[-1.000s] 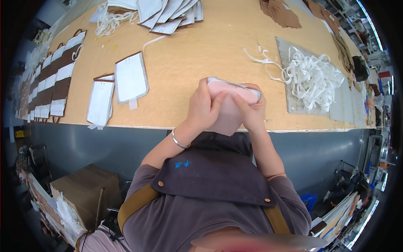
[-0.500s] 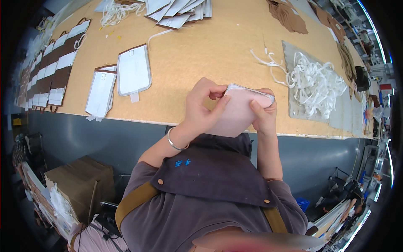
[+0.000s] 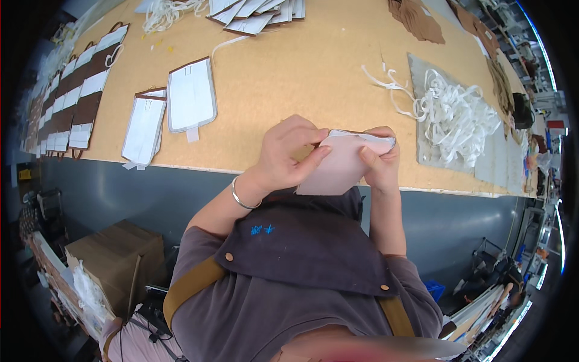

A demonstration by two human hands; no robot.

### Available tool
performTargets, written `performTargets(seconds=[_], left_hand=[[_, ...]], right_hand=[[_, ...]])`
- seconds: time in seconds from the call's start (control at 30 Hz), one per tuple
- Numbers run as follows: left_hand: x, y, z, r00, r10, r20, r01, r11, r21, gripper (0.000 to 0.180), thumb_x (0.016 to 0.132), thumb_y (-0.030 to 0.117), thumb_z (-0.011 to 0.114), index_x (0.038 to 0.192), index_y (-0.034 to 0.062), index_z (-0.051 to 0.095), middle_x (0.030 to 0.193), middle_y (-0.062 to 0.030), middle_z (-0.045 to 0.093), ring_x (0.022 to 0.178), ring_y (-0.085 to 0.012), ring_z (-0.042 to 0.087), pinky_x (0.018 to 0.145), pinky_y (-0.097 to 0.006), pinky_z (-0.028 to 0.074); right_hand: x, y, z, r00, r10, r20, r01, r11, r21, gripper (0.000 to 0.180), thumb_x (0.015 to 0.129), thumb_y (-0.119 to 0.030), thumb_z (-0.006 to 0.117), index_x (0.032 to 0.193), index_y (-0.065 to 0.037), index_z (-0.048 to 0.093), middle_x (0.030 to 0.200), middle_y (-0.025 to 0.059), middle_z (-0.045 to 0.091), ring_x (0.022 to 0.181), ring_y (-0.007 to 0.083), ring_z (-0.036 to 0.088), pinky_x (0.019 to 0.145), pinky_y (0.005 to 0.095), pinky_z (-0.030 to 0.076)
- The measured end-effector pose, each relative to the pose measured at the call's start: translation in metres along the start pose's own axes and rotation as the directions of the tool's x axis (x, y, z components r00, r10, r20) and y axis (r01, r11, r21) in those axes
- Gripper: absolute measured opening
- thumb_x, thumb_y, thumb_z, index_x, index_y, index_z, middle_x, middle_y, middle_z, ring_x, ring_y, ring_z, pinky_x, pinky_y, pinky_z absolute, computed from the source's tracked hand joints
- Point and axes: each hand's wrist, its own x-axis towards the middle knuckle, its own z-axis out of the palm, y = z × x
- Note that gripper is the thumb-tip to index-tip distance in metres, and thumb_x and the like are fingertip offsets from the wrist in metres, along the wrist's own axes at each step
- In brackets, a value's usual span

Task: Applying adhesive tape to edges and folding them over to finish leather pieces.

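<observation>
Both hands hold a flat, pale pinkish panel with a thin dark edge along its top, just over the table's near edge. My left hand is closed in a pinch at the panel's upper left corner, thumb in front and fingers behind. At the right side, my right hand grips it with the thumb on the near face. The top edge looks layered, and its right corner curves over. What lies behind the panel is hidden. To the left, a white panel with brown trim lies near a small overlapping pair of similar panels.
A tangle of white ribbon lies on a grey sheet to the right. At the far side are a stack of white panels and brown pieces. Brown-and-white pieces with loops line the left. A brown box stands below the table.
My left hand and wrist have shifted slightly left and down, still pinching the corner. The panel's top edge sits a little lower and tilts more. My right hand keeps its grip.
</observation>
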Motion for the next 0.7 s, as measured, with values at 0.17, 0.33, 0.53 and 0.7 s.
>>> performTargets(seconds=[0.17, 0.33, 0.53, 0.7], left_hand=[[-0.003, 0.002, -0.003, 0.985, 0.165, 0.058, -0.174, 0.955, 0.241, 0.03, 0.071, -0.001, 0.071, 0.097, 0.0014, 0.056, 0.078, -0.0026, 0.055, 0.069, -0.012, 0.053, 0.06, -0.023, 0.041], [0.005, 0.007, -0.012, 0.942, -0.263, 0.208, 0.31, 0.92, -0.24, 0.026, 0.068, -0.002, 0.07, 0.09, 0.0021, 0.057, 0.078, -0.0045, 0.055, 0.068, -0.0123, 0.053, 0.06, -0.023, 0.041], [0.008, 0.005, -0.017, 0.949, 0.12, 0.29, -0.169, 0.974, 0.149, 0.02, 0.07, -0.003, 0.065, 0.086, 0.0038, 0.056, 0.076, -0.0036, 0.053, 0.066, -0.0101, 0.051, 0.057, -0.022, 0.04], [0.009, 0.011, -0.015, 0.928, -0.215, 0.306, 0.274, 0.948, -0.163, 0.023, 0.069, -0.002, 0.064, 0.091, 0.0038, 0.06, 0.071, -0.0047, 0.054, 0.059, -0.0135, 0.05, 0.054, -0.024, 0.04]], right_hand=[[-0.001, -0.004, -0.008, 0.999, 0.003, 0.047, 0.001, 0.995, -0.104, 0.029, 0.073, -0.002, 0.07, 0.097, -0.002, 0.054, 0.088, 0.0081, 0.062, 0.08, 0.0134, 0.06, 0.071, 0.0274, 0.049], [-0.001, -0.008, -0.006, 0.997, 0.031, 0.065, -0.027, 0.998, -0.061, 0.029, 0.072, -0.002, 0.07, 0.096, -0.001, 0.055, 0.087, 0.0071, 0.062, 0.08, 0.0125, 0.06, 0.07, 0.0262, 0.049], [-0.004, -0.008, -0.007, 0.994, 0.06, 0.087, -0.048, 0.99, -0.129, 0.029, 0.072, -0.001, 0.071, 0.096, -0.002, 0.055, 0.086, 0.0064, 0.062, 0.08, 0.0117, 0.059, 0.07, 0.0255, 0.048], [-0.002, -0.011, -0.006, 0.991, 0.083, 0.102, -0.068, 0.987, -0.143, 0.028, 0.072, -0.001, 0.071, 0.096, -0.002, 0.056, 0.086, 0.006, 0.062, 0.079, 0.0111, 0.06, 0.069, 0.0245, 0.048]])
